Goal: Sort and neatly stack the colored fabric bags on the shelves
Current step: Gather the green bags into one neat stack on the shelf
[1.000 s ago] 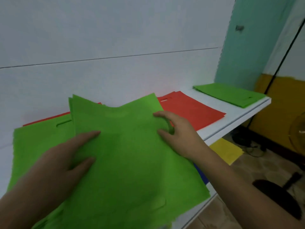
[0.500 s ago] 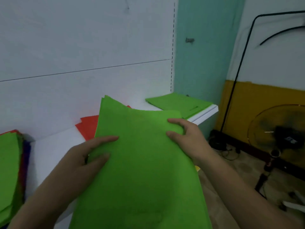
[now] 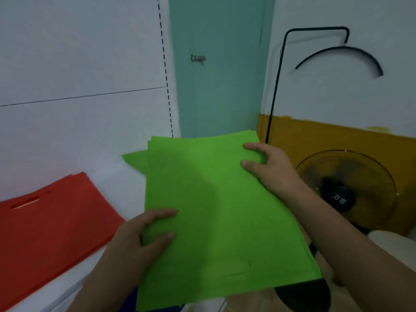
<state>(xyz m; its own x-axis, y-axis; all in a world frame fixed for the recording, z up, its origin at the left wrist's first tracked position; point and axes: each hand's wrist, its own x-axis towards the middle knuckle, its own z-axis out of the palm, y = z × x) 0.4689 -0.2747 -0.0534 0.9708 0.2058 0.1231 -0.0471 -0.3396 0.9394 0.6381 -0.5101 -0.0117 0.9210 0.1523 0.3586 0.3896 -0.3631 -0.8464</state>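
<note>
1. White wall panels (image 3: 78, 64) crossed by a thin seam are seen behind a white shelf (image 3: 126, 183); a teal door (image 3: 220, 75) and a mustard-yellow lower wall (image 3: 337, 140) stand to the right.
2. Compared with half a second ago, the view is swung further right: the green and dark pile at the left edge is gone from sight, more of the red bags (image 3: 51, 226) is shown, and the green stack (image 3: 216, 210) is carried closer to the shelf's far end.
3. The green stack is made of thin, matte, flat rectangular sheets with slightly staggered edges; it is held over the shelf's right end, tilted toward the viewer.
4. A second green bag (image 3: 135, 159) is glimpsed behind it as a corner only, apparently lying on the shelf.
5. The stack is pinched at its left edge by the left hand (image 3: 144, 237), fingers on top, the thumb hidden beneath.
6. The upper right edge is gripped by the right hand (image 3: 267, 167), fingers curled over the fabric.
7. The red bags are laid flat on the shelf, a slot handle cut near one edge.
8. A round wire-caged fan (image 3: 344, 194) is seen low on the right, and a black cable (image 3: 275, 86) is run up the wall.
</note>
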